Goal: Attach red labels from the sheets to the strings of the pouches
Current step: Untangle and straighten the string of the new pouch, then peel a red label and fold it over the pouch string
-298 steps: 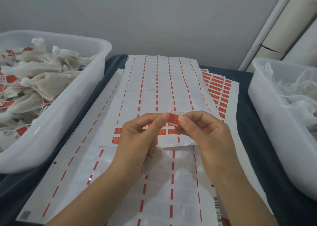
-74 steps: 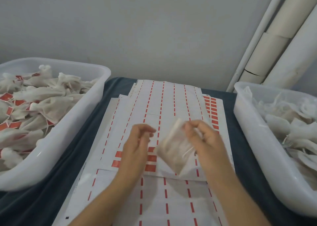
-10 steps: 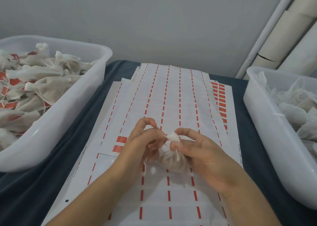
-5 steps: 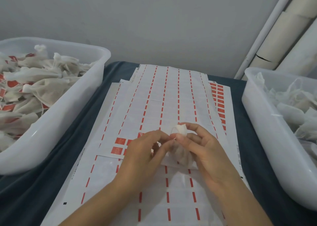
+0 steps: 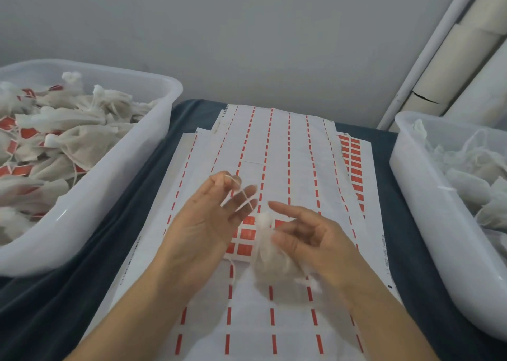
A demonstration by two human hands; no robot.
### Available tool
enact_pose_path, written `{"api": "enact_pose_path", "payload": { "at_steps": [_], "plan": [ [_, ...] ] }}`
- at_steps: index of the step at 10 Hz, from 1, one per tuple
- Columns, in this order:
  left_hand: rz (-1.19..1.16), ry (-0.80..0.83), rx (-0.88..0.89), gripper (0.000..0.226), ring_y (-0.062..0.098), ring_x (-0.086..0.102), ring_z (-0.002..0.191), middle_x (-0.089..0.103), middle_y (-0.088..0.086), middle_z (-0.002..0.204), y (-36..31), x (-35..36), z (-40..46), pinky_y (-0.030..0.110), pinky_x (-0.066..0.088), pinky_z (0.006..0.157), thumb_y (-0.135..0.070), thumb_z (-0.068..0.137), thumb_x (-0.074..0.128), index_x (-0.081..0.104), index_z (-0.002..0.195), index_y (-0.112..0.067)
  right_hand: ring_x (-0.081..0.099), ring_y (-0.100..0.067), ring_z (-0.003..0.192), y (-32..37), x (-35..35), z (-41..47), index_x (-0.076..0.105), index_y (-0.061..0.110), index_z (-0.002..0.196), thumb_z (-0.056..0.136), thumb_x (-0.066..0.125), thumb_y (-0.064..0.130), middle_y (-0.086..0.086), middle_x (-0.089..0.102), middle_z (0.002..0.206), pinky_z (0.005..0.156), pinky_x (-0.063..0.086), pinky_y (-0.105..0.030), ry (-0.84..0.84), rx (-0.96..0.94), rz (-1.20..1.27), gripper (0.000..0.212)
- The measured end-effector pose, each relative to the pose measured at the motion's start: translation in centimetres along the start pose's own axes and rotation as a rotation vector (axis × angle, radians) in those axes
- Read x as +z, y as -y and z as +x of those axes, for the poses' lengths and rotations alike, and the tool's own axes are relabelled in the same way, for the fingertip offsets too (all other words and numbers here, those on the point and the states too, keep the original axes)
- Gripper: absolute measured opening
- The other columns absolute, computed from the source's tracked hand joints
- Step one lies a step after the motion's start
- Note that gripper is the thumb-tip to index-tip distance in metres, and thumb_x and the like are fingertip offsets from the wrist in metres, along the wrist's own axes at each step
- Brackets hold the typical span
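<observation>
Holding: right hand (image 5: 310,240) curls its fingers round a small white pouch (image 5: 270,256), thumb at the gathered neck, forefinger pointing out loosely above it.
Left hand: left hand (image 5: 208,218) is spread, fingers fairly straight; the white string (image 5: 241,193) runs across its fingertips and appears hooked over the forefinger, though whether it is pinched there cannot be told.
String: leads from the left fingertips down to the pouch neck, just beside the right thumb; another length hangs below the left palm over the sheets.
Pouch: between the two hands, its bulging body under the right palm, blurred.
Labels: a few red labels (image 5: 245,241) lie on the sheet directly under the gap between the hands, partly covered by the left fingers.
Sheets: label sheets (image 5: 274,146) stretch out beyond and beneath both hands, mostly stripped to thin red dashes; a sheet edge with full red labels shows beyond the right hand.
Left of left hand: left bin (image 5: 115,185) of pouches carrying red labels.
Right of right hand: right bin (image 5: 428,212) of pouches showing no red.
Underneath: dark blue cloth (image 5: 131,223).
</observation>
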State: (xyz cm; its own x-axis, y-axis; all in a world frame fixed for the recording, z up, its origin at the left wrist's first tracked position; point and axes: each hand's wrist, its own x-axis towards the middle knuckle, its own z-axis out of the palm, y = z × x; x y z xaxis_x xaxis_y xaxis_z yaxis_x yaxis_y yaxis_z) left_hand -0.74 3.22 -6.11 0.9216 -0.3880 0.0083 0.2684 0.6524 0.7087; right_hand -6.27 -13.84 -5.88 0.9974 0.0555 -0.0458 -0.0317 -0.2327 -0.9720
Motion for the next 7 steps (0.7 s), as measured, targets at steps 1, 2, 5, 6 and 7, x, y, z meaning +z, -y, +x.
{"api": "enact_pose_path", "payload": {
  "at_steps": [1,2,5,6,7],
  "plan": [
    [0.041,-0.021,0.031,0.020,0.015,0.065,0.066,0.067,0.005,0.079,-0.5,0.5,-0.1,0.031,0.057,0.070,-0.028,0.090,0.046,0.058,0.079,-0.016,0.058,0.010,0.095,-0.4,-1.3,0.6,0.057,0.046,0.101,0.068,0.057,0.055,0.040,0.060,0.100,0.072,0.045,-0.004,-0.201,0.022,-0.209,0.034],
    [0.512,-0.175,0.237,0.024,0.006,0.046,0.049,0.054,-0.006,0.059,0.2,0.8,-0.6,0.014,0.044,0.049,-0.043,0.082,0.046,0.057,0.079,-0.021,0.039,-0.002,0.124,-1.2,-2.7,0.9,0.044,0.045,0.122,0.076,0.055,0.059,0.027,0.039,0.134,0.105,0.034,-0.032,-0.359,0.192,-0.657,0.050],
    [1.578,-0.099,0.300,0.039,-0.002,0.046,0.081,0.039,-0.026,0.090,4.2,-0.4,0.2,-0.001,0.034,0.066,-0.026,0.093,0.049,0.048,0.131,-0.036,0.058,-0.015,0.105,-0.7,-4.3,0.4,0.031,0.049,0.129,0.078,0.068,0.046,0.015,0.047,0.124,0.079,0.054,-0.040,-0.545,0.309,-0.362,0.063],
    [1.636,-0.096,0.266,0.039,0.001,0.044,0.086,0.034,-0.030,0.088,4.5,-0.4,0.5,0.002,0.035,0.061,-0.031,0.093,0.049,0.047,0.132,-0.038,0.071,-0.012,0.075,0.4,-4.9,0.0,0.048,0.042,0.115,0.079,0.071,0.033,0.017,0.064,0.103,0.049,0.055,-0.028,-0.641,0.215,0.222,0.044],
    [1.660,-0.107,0.261,0.039,0.002,0.046,0.087,0.033,-0.030,0.087,4.7,-0.3,0.7,0.003,0.035,0.060,-0.036,0.092,0.049,0.048,0.131,-0.040,0.056,-0.027,0.119,-0.3,-5.3,-1.3,0.037,0.004,0.139,0.089,0.053,0.036,-0.014,0.057,0.129,0.087,0.052,-0.031,-0.400,0.032,0.945,0.061]
  ]
}}
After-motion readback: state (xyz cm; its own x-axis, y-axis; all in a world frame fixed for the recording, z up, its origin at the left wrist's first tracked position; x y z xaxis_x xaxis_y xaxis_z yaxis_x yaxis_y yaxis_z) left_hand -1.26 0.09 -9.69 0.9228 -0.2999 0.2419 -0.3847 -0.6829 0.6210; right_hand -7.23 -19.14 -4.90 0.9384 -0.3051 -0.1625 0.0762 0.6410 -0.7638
